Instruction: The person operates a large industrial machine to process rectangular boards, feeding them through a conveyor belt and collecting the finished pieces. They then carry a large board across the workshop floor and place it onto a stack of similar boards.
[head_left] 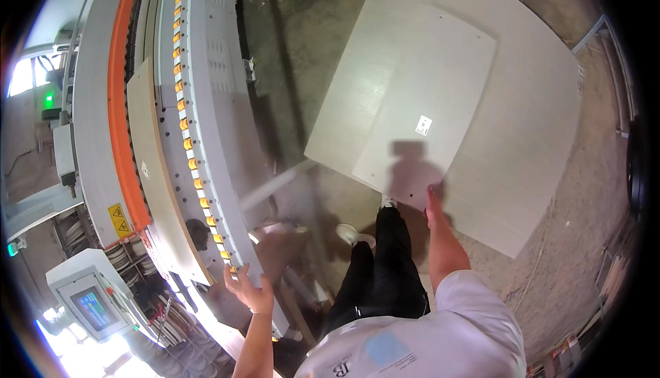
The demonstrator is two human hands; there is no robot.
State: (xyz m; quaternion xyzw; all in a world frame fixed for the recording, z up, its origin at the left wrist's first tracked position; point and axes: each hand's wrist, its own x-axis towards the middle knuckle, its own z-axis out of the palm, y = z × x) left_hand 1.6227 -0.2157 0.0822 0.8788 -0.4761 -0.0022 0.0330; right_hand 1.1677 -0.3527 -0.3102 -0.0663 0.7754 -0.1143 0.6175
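Observation:
My left hand (251,292), fingers spread, is at the near end of a rail of yellow rollers (192,165) along a long machine; it holds nothing I can see. My right hand (433,207) is at the near right corner of a smaller grey panel (440,75), with the thumb side showing and the other fingers mostly hidden. A white label (423,126) and several small holes are on this panel. Beneath it lies a much larger grey board (529,117). Another narrow panel (159,151) with a small label lies in the machine, beside the orange strip.
The machine's orange guard (124,103) runs along the left. A control box with a screen (96,309) stands at the lower left, near coils of edging strip (182,350). Dark floor (309,20) lies between machine and board. A metal frame (605,41) is at the far right.

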